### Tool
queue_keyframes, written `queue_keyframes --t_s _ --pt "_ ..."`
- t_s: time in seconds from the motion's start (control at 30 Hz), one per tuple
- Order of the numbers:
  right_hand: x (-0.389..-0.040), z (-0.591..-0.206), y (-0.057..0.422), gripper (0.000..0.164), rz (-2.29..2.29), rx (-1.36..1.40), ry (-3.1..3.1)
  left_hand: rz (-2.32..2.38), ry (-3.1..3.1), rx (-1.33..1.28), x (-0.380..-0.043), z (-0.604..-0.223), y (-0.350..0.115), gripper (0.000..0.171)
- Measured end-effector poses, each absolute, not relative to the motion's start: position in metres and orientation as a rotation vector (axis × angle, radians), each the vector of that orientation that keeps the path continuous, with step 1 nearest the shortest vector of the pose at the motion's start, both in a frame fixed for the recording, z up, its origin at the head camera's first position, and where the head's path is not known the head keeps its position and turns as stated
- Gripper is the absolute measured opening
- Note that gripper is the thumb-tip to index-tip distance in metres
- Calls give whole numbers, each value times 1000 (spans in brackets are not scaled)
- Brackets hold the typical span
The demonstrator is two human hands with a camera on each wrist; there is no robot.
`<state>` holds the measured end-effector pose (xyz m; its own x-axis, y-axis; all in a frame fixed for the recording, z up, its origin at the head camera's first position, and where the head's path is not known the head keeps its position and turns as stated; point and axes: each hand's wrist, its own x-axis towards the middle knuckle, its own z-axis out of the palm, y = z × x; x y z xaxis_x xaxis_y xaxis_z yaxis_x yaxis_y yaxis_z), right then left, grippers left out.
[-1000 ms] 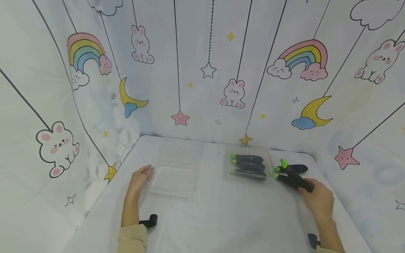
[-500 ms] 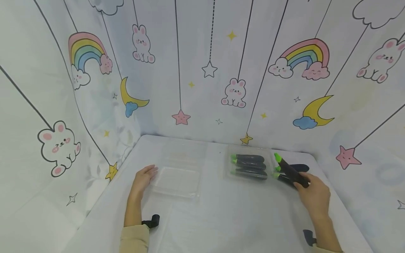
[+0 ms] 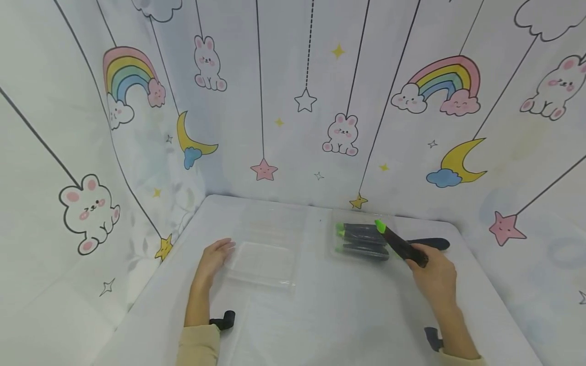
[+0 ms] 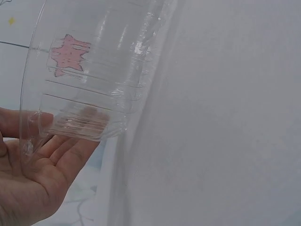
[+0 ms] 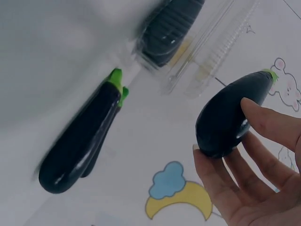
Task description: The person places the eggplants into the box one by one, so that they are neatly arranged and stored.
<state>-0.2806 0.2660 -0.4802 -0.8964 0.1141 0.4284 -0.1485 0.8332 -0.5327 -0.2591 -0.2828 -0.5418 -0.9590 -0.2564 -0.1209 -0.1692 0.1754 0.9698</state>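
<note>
An eggplant (image 3: 403, 246), dark with a bright green stem end, is pinched at its rounded end by my right hand (image 3: 437, 272). The right wrist view shows thumb and fingertips round this eggplant (image 5: 230, 115). Below it, two more eggplants (image 5: 77, 139) lie side by side on the table; in the head view one eggplant (image 3: 435, 244) shows and the other is mostly hidden. My left hand (image 3: 215, 259) holds the left edge of a clear plastic container (image 3: 261, 264), its lid folded back. In the left wrist view that container's wall (image 4: 94, 94) sits between thumb and fingers.
A second clear container (image 3: 336, 254) stands at the back right with several eggplants inside. The white table (image 3: 320, 315) ends at a patterned curtain (image 3: 293, 142) behind and at both sides. A black wrist mount (image 3: 224, 320) sticks out from each forearm.
My right hand has carried the eggplant leftward, from above the loose eggplants to the right side of the filled container. The left hand and its container have shifted slightly right.
</note>
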Motion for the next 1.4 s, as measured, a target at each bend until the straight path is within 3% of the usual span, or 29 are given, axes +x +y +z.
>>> queue_keyframes --t_s 1.4 --pt "-296 -484 179 46 798 403 -2518 -1994 -2392 288 -262 -545 -257 49"
